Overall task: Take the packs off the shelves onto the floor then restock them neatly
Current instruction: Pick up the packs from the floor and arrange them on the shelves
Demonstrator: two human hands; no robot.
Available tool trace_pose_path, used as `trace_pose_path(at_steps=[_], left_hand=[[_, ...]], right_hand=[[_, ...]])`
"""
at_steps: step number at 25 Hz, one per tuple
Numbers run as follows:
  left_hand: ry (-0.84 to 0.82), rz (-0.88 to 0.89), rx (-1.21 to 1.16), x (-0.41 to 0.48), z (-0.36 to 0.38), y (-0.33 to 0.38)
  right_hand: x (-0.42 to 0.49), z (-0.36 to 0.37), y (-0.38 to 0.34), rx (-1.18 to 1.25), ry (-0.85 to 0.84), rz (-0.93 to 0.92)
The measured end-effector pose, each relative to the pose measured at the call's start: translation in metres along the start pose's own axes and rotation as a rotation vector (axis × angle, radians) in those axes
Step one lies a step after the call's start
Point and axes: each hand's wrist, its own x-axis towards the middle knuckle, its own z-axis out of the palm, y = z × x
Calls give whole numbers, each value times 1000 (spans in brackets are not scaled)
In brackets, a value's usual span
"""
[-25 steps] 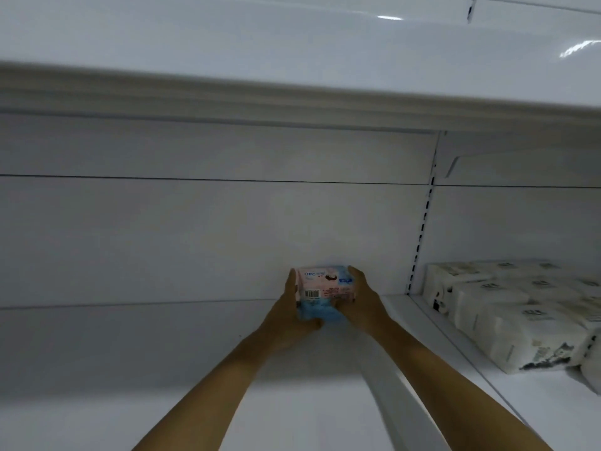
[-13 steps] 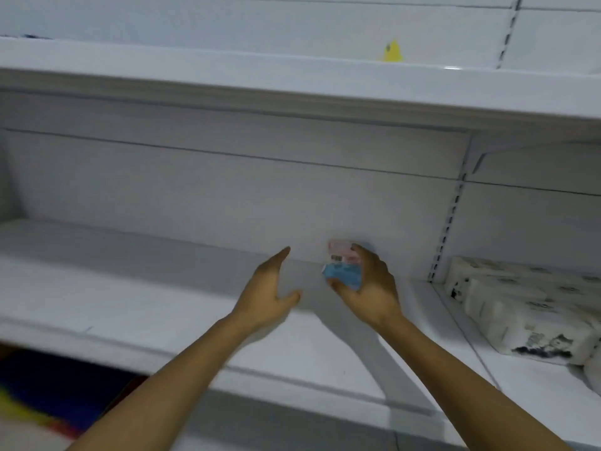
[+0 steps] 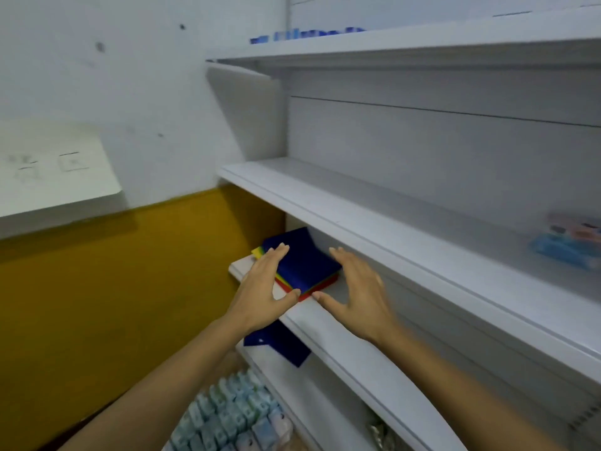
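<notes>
The left hand's fingers (image 3: 277, 255) are straight and slightly spread, laid along the left edge of a coloured stack (image 3: 305, 265), and the right hand's fingers (image 3: 341, 257) are just as straight on the stack's right side. The two thumbs point inward at its red front corner. Neither the left hand (image 3: 261, 289) nor the right hand (image 3: 356, 296) has hold of anything, and the blur hides whether skin actually touches the stack. The stack is flat, dark blue on top with green, yellow and red layers showing beneath, and it lies at the left end of the lower shelf (image 3: 374, 362) in the centre of the frame. The step looks like lifting this stack off. To do it well, both palms should close on opposite sides at once, with the thumbs going under the front edge, so the layers come away together without fanning. Lift it straight out, clear of the middle shelf (image 3: 357, 219) overhead. A blurred pink-and-blue pack (image 3: 572, 247) sits on that middle shelf at the right edge. Rows of pale blue packs (image 3: 227, 415) lie at bottom centre, so the stack needs a spot beside them.
</notes>
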Motion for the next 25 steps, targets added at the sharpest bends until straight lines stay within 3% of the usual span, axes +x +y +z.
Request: trace_pose_path(at_steps=[6,10,17,20,25], left_hand=[[-14,-215,69,-55,-54,-115],[-88,-345,119,-105,-40,-222],[-112,-649,0,-247,122,-396],[-209,-799,29,-316,215,-471],[-240,-839,-19,-387,339,-582]], right_hand=[[24,127,-56,38,-171,-57],[12,248,-66,99,-294,-67],[-106,477,16,156,-590,86],[-181,586,66,130,-748,156],[-265,741,130,59,-858,154]])
